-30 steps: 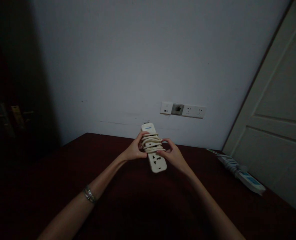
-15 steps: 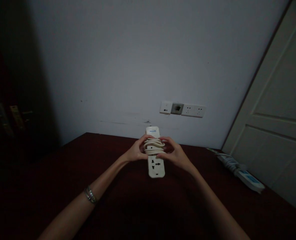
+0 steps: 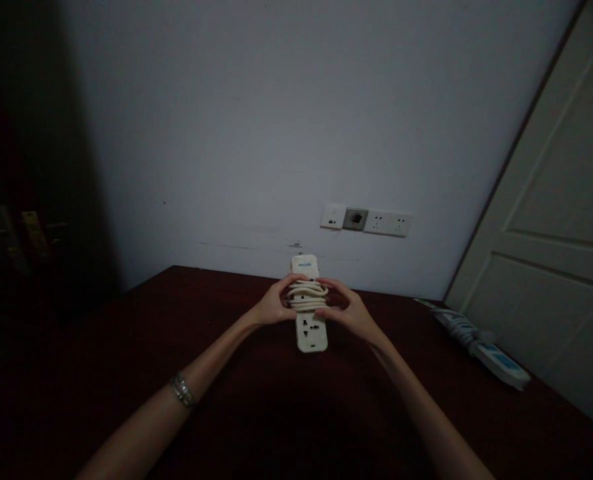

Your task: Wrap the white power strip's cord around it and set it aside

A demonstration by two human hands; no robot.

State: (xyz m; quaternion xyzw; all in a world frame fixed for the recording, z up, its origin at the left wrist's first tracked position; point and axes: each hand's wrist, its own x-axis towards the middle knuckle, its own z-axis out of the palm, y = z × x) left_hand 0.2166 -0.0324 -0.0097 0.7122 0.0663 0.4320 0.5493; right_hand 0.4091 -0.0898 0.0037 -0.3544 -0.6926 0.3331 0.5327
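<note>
Between my two hands is a white power strip (image 3: pixel 311 337), its long side pointing away from me, with sockets at the near end and blue lettering at the far end. A pale cord (image 3: pixel 307 300) is wound several times round its middle. My left hand (image 3: pixel 272 305) grips the strip from the left, thumb and fingers curved about the coils. From the right, my right hand (image 3: pixel 352 312) grips it in the same way. Some fingertips are hidden behind the strip and cord. A metal bracelet (image 3: pixel 182 390) circles my left wrist.
A dark red table (image 3: pixel 226 360) lies beneath my hands. On its right side rests another white power strip (image 3: pixel 501 363) with its cord wrapped round it. Wall sockets (image 3: pixel 387 223) are mounted on the pale wall (image 3: pixel 256 133) behind. A panelled door (image 3: pixel 561 233) stands at the right.
The power strip has tilted slightly, its near end a little higher in view. Both hands keep their hold in nearly the same place.
</note>
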